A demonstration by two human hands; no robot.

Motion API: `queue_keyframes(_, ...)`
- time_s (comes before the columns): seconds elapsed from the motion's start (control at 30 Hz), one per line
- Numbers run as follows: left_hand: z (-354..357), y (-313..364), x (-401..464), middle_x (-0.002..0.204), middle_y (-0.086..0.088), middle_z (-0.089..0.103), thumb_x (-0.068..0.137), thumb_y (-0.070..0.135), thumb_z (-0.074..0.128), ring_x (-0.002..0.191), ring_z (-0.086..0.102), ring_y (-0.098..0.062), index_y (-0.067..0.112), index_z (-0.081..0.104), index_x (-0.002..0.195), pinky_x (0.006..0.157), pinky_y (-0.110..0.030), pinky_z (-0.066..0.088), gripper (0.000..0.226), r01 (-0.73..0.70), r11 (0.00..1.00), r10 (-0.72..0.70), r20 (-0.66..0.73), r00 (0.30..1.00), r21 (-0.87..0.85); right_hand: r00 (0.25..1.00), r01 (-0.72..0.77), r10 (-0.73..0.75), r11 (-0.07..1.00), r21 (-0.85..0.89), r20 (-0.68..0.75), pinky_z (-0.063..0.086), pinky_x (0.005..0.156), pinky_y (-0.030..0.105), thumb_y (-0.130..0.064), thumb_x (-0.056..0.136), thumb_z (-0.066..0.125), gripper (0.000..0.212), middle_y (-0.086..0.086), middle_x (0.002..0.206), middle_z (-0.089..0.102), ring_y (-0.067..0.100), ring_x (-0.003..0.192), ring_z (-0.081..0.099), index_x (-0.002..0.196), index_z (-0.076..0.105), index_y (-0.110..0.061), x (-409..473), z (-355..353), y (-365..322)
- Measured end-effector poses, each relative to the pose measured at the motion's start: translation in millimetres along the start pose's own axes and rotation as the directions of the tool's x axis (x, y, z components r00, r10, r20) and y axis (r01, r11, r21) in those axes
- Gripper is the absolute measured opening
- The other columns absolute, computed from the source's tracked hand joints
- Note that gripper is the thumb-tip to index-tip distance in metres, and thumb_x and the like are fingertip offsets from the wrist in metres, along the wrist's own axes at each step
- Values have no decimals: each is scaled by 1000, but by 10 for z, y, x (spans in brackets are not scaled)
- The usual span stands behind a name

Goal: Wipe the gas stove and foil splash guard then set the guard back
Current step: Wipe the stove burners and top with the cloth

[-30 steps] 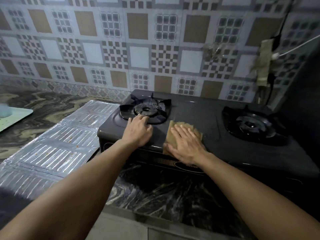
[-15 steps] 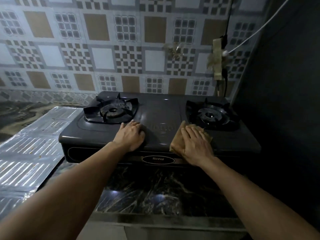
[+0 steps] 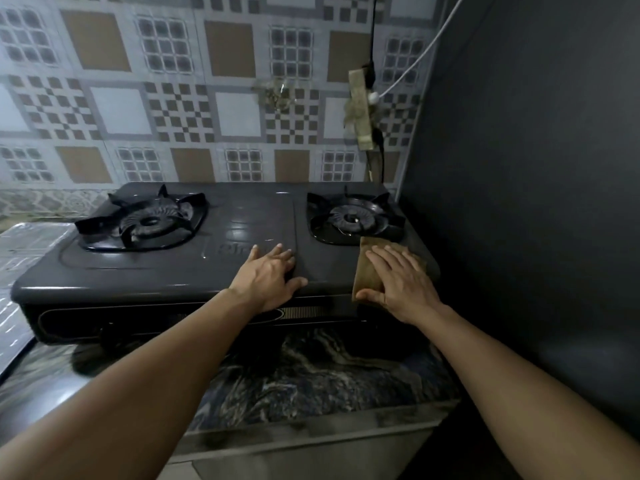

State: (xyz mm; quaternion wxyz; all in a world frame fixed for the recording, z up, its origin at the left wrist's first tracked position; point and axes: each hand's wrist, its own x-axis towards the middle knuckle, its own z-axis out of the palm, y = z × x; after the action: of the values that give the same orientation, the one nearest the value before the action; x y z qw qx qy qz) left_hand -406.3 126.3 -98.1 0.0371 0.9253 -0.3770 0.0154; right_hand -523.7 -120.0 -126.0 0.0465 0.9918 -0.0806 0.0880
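Your right hand (image 3: 398, 285) flat, fingers spread, pressing cloth (image 3: 369, 268) on stove (image 3: 166, 271) front-right corner | your left hand (image 3: 268, 277) open, empty, flat mid-stove | foil guard (image 3: 24, 244) lies left of stove

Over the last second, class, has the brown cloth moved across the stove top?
Yes. The cloth, under the right hand, has slid rightward from beside the left burner to just in front of the right burner.

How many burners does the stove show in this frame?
2. The left burner sits at the stove's left end, uncovered. The right burner sits at the right end, just beyond the cloth under the right hand. None appear hidden.
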Motion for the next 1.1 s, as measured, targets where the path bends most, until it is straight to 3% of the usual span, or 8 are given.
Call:
queue_keyframes(0.2,15,42,-21,161,6,18,98,55,33,150,3,-13,16,27,152,119,-52,1,67,40,997,-44,50,998,65,991,-61,68,996,60,-119,28,114,47,-78,85,10,95,8,149,44,29,140,36,144,42,-12,-103,126,-46)
queue_keyframes(0.37,33,44,1,160,6,20,96,55,37,150,4,-12,16,30,151,119,-50,0,67,53,998,-54,26,998,40,936,-268,279,960,78,-217,30,111,51,-65,94,20,81,18,138,50,38,132,40,134,51,-3,-208,257,173)
queue_keyframes(0.43,29,32,19,160,5,23,95,55,40,150,6,-12,17,33,150,120,-50,1,67,59,997,-60,16,998,41,912,-332,366,924,190,-187,30,112,50,-66,92,18,83,21,140,46,40,130,40,134,49,0,-122,227,286)
queue_keyframes(0.57,-32,57,78,159,1,25,93,57,44,148,16,-16,18,38,148,119,-49,5,67,67,994,-69,26,997,86,834,-460,547,763,454,-76,29,111,44,-46,99,34,64,18,153,29,39,135,34,149,30,-5,58,141,335)
queue_keyframes(0.8,-35,88,59,159,-10,22,91,58,49,145,26,-25,17,39,147,119,-47,8,70,118,992,-119,21,993,41,586,-665,809,450,596,43,45,89,45,-34,103,32,58,25,139,40,43,115,53,150,20,-3,-24,91,41)
queue_keyframes(0.9,-33,105,56,155,-10,31,90,58,51,141,32,-26,16,43,144,118,-48,12,69,139,990,-139,12,990,37,572,-700,816,433,568,84,45,94,46,-29,103,36,61,28,145,32,46,120,49,151,13,2,-122,64,-125)
queue_keyframes(0.97,-51,130,48,154,-9,32,91,57,49,144,26,-25,18,42,144,118,-48,11,66,144,987,-147,35,989,64,605,-715,787,473,515,118,46,94,43,-24,102,41,64,29,148,27,44,123,48,151,9,3,-236,62,-274)
queue_keyframes(1.1,-88,178,44,155,2,33,95,57,38,149,9,-20,19,41,144,114,-55,10,61,118,981,-131,80,988,154,777,-591,593,576,564,209,43,73,34,-17,101,44,35,14,126,53,35,110,57,135,40,-6,-532,-154,-503)
